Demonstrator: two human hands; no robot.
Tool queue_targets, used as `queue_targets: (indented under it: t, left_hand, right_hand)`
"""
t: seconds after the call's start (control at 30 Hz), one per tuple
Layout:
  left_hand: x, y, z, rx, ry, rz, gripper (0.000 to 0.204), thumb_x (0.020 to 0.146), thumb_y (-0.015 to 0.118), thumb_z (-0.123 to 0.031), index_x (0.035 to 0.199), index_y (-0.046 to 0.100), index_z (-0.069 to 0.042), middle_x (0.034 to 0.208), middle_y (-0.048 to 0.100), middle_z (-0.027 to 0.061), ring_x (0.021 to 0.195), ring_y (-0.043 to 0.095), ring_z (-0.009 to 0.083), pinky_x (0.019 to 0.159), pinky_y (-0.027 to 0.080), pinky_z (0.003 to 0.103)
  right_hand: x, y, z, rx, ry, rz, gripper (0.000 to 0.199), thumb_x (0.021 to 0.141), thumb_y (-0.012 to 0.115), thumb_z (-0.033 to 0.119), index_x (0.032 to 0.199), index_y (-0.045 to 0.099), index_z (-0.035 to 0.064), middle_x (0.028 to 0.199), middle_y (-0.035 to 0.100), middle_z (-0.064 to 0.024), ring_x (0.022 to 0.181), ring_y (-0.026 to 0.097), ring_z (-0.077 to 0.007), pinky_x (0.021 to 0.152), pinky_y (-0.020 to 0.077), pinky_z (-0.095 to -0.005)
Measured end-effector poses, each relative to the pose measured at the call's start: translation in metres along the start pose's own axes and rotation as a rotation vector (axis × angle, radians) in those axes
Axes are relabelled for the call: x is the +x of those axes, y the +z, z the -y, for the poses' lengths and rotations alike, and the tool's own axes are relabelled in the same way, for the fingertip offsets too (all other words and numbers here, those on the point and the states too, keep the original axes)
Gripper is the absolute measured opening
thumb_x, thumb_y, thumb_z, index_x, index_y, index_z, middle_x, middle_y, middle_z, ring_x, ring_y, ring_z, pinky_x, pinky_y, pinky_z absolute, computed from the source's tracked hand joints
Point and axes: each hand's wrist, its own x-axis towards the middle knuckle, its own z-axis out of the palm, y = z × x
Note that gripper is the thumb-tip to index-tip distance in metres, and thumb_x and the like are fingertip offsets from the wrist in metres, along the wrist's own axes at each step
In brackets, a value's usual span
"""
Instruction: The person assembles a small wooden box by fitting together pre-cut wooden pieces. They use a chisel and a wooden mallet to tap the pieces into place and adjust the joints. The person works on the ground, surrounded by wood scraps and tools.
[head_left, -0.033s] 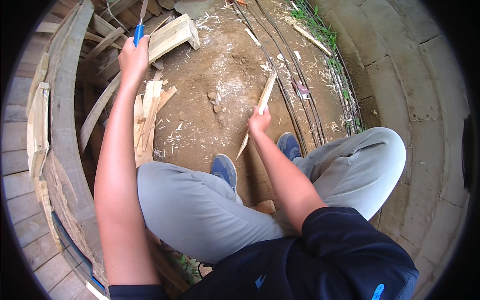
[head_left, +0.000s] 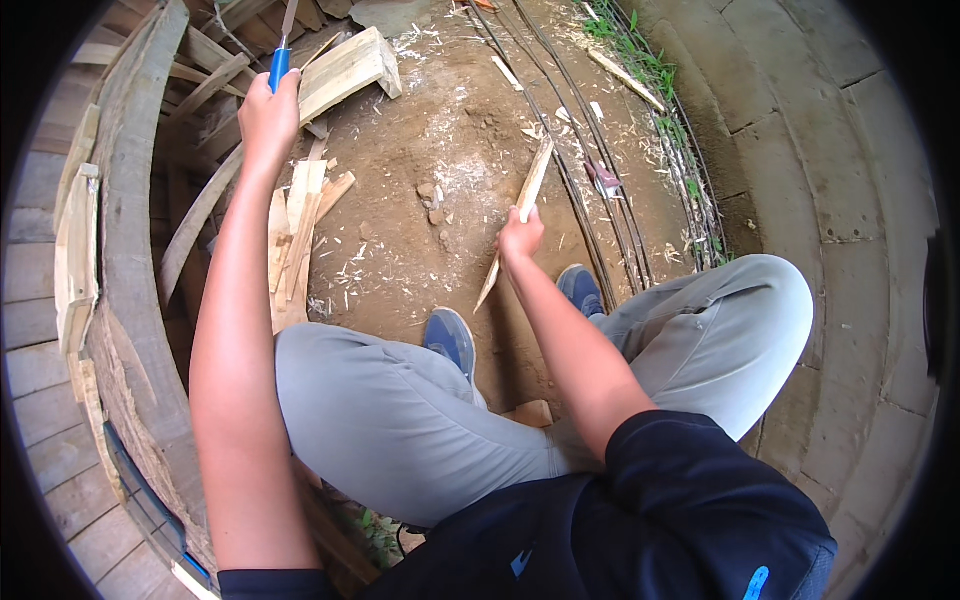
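Note:
My left hand (head_left: 268, 125) is raised at the far left, its fingers wrapped round the blue handle (head_left: 279, 68) of a tool with a narrow metal blade (head_left: 289, 22). The blade points away from me and runs out at the top edge, so the kind of tool is not clear. Low between my knees, my right hand (head_left: 521, 232) grips a split wooden stick (head_left: 535, 180) at about its middle. The stick is held aslant above the dirt, its near end tapering to a point. The two hands are well apart.
A thick timber block (head_left: 350, 80) lies beyond my left hand. Split wood pieces (head_left: 298, 235) are piled by my left knee, beside a long weathered board (head_left: 130, 200). Dark rods (head_left: 585, 190) run along the ground at right, before a block wall (head_left: 850, 180). Shavings litter the dirt.

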Motion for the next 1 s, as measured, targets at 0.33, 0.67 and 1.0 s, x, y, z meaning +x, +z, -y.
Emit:
queue_targets:
  t: [0.33,0.67,1.0]
  left_hand:
    - [-0.001,-0.014,0.008,0.030,0.002,-0.029,0.046,0.093,0.060,-0.043,0.099,0.066,0.002,0.084,0.069,0.0211,0.083,0.069,0.0333,0.080,0.050,0.043]
    - [0.000,0.003,-0.001,-0.020,0.016,0.007,0.043,0.094,0.060,-0.039,0.097,0.064,0.003,0.083,0.069,0.0204,0.081,0.067,0.0317,0.080,0.050,0.043]
    - [-0.002,0.003,-0.001,-0.038,-0.043,-0.001,0.042,0.094,0.061,-0.039,0.096,0.063,0.003,0.079,0.067,0.0171,0.077,0.065,0.0265,0.077,0.050,0.041]
  right_hand:
    - [0.021,-0.005,0.054,-0.311,-0.509,0.240,0.052,0.092,0.070,0.026,0.140,0.059,0.0093,0.100,0.063,-0.0238,0.092,0.064,-0.0373,0.086,0.0503,-0.0451]
    - [0.107,-0.007,0.031,-0.312,-0.261,0.159,0.052,0.094,0.068,0.025,0.141,0.057,0.0061,0.116,0.067,-0.0267,0.111,0.064,-0.0413,0.098,0.0485,-0.0457]
    - [0.144,0.009,0.079,-0.417,-0.440,0.115,0.051,0.093,0.069,0.031,0.137,0.060,0.0067,0.111,0.069,-0.0291,0.106,0.066,-0.0436,0.093,0.0495,-0.0479]
